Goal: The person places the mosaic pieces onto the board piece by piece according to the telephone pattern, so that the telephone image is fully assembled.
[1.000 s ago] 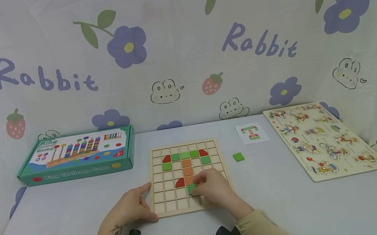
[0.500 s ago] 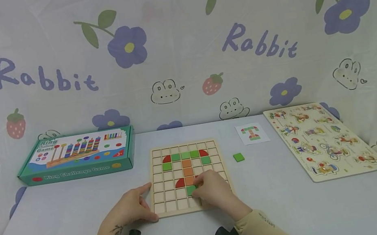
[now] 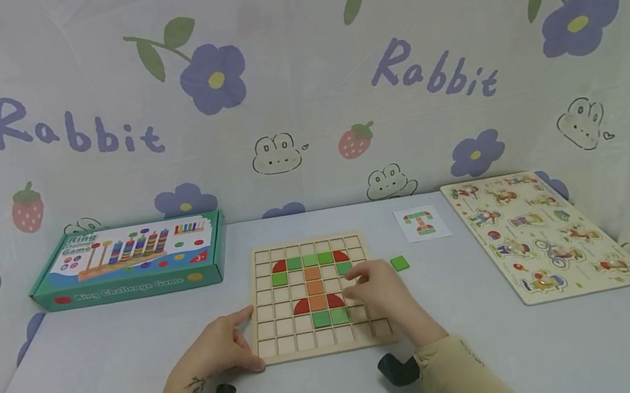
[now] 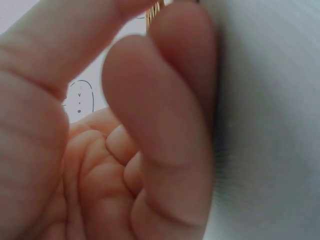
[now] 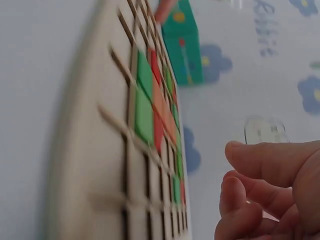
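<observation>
A wooden grid board (image 3: 286,345) lies flat with red, green and orange tiles set in a T-like pattern. My left hand (image 3: 209,350) rests at its left side, index fingertip touching the left edge and thumb by the near left corner; its other fingers bend inward in the left wrist view. My right hand (image 3: 382,292) hovers above the board's right part, with nothing seen between thumb and fingers. Two green square tiles (image 3: 331,317) sit side by side in the lower row, below the red pieces. Beyond the right hand, a loose green tile (image 3: 400,263) lies on the table.
A pattern card (image 3: 422,224) lies behind the loose tile. At the right is a wooden picture puzzle (image 3: 544,236). A green game box (image 3: 130,261) stands at the back left. The white table (image 3: 101,368) meets a printed cloth backdrop (image 3: 297,82).
My right hand has let go of a green tile in the lower row and moved right and up. Two green tiles now show there. The left hand stays put.
</observation>
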Demonstrator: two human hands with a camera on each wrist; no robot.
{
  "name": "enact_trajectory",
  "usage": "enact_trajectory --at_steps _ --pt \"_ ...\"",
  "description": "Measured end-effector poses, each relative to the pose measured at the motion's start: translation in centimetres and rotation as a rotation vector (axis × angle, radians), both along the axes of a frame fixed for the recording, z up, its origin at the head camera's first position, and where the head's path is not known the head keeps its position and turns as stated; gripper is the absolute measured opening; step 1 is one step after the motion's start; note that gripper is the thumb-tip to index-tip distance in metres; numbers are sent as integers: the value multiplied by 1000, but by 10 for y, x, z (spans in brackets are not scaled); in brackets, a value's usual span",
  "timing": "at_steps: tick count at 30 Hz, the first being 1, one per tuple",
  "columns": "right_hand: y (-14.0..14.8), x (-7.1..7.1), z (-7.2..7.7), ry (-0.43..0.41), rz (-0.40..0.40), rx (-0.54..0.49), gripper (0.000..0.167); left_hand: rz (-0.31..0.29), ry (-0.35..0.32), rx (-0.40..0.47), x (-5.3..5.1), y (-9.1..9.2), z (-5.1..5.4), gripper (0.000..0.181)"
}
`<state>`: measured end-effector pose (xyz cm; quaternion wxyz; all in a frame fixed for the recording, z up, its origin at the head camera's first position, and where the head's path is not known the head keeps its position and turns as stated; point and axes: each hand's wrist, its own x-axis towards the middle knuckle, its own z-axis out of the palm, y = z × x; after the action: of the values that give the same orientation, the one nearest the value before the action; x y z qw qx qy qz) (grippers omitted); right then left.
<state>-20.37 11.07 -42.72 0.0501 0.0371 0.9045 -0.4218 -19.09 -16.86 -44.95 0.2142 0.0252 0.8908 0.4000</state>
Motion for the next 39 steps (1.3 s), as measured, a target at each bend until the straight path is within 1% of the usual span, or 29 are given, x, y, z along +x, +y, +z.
enact_trajectory --at_steps 3,5,8,10,13,15,18,21,25,30,33,36,37,39 --pt "28 -15 3 16 -51 57 31 -1 -2 0 -1 0 0 100" --pt "47 -24 2 20 -74 115 33 -2 -1 0 -1 0 0 100" --pt "70 -34 -2 -8 -84 206 36 5 -8 14 -1 0 0 100" --pt "80 -38 -5 -48 -88 243 38 8 -11 20 0 0 0 100" --pt "85 -42 -8 -106 -100 276 42 10 -14 25 0 0 -1 99" --pt "84 -43 -10 -129 -107 293 44 8 -14 24 0 -1 -1 100" --pt "82 -43 -11 -145 -116 328 45 6 -19 18 0 -2 -2 101" --pt "80 -43 -11 -152 -126 335 43 3 -26 16 -1 -2 -3 101" --pt "80 -43 -13 -133 -143 325 39 5 -30 19 -2 -2 -3 101" --pt "82 -42 -16 -78 -145 315 25 7 -29 11 -1 -1 -2 101" --pt "80 -41 -15 -41 -145 288 18 4 -24 2 -1 -1 -2 101" --pt "76 -38 -13 -10 -145 183 14 6 -19 -3 -1 0 -1 101" --pt "73 -37 -12 -4 -146 131 13 7 -17 -6 -1 0 -1 101" --pt "68 -35 -9 -2 -148 -5 13 8 -15 -11 -1 1 0 101"
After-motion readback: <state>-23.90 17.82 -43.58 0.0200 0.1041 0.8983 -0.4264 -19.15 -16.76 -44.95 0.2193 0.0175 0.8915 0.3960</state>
